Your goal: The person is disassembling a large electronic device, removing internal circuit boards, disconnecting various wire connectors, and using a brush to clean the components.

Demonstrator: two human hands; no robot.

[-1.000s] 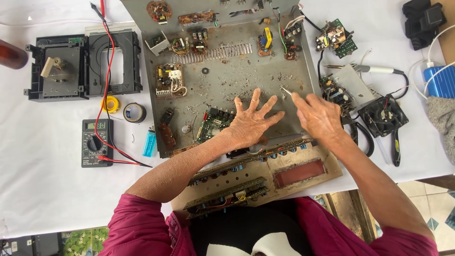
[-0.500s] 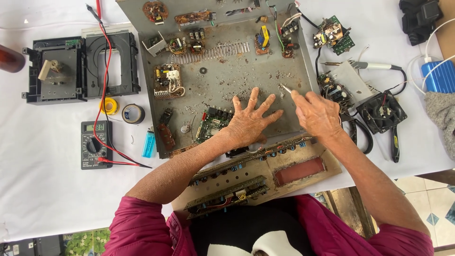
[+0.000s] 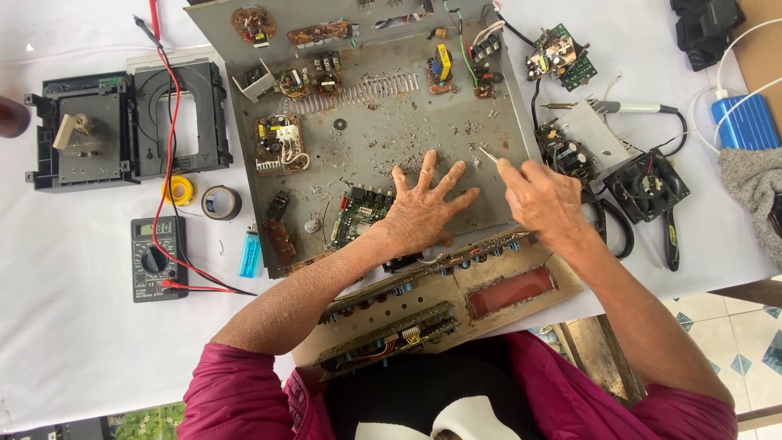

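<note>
In the head view, a grey metal chassis (image 3: 383, 130) lies opened flat on the white worktop (image 3: 73, 342), its base plate dusty and flecked with debris, with small circuit boards fixed along its far edge and left side. The left hand (image 3: 423, 208) rests on the base plate palm down, fingers spread wide, gripping nothing; a green circuit board (image 3: 358, 213) sits just beside its wrist. The right hand (image 3: 544, 195) is closed on a thin light-coloured tool (image 3: 487, 153) pinched at the fingertips, whose tip points toward the chassis floor near the right wall. The front panel (image 3: 456, 293), with its red window, lies folded toward the person.

Left of the chassis are a disc-drive mechanism (image 3: 122, 126), two tape rolls (image 3: 199, 195), a blue lighter (image 3: 249, 254) and a multimeter (image 3: 157, 257) with red and black leads. To the right lie a soldering iron (image 3: 627, 107) and a small fan (image 3: 648, 186).
</note>
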